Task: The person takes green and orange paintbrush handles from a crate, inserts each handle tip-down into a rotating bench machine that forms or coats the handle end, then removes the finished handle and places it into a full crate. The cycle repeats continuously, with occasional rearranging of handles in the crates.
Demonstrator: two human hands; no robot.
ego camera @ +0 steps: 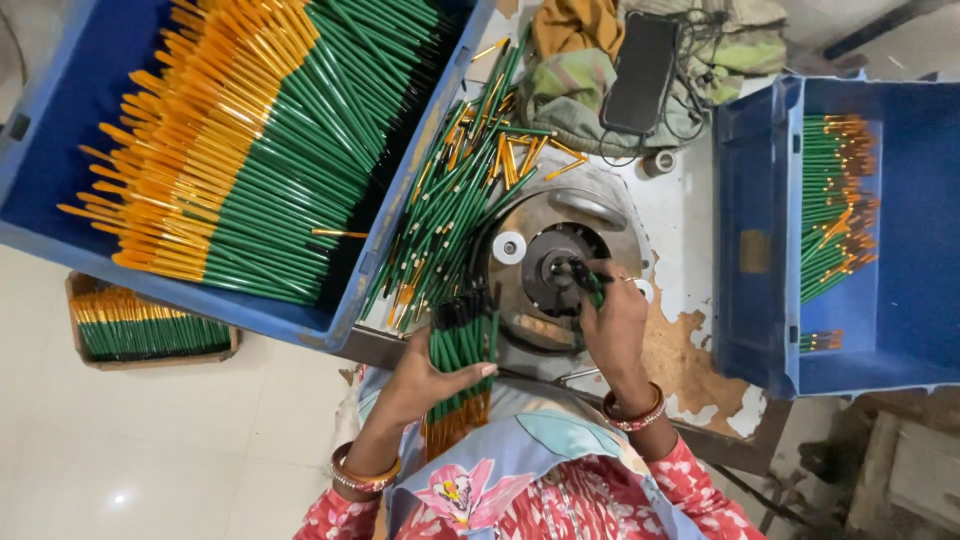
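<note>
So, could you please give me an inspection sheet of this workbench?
Surface: bench, white paint flaking, round metal machine at centre.
Job's things: green pens; bundle in left hand, one pen at the machine hub under right hand; loose pile beside it.
Clutter: crumpled cloth, dark phone.
Grippers: both hands busy, bangles on wrists.
Cables: thin wires by the phone.
Surroundings: full blue crate left, part-filled blue crate right, small box of pens on the floor.
</note>
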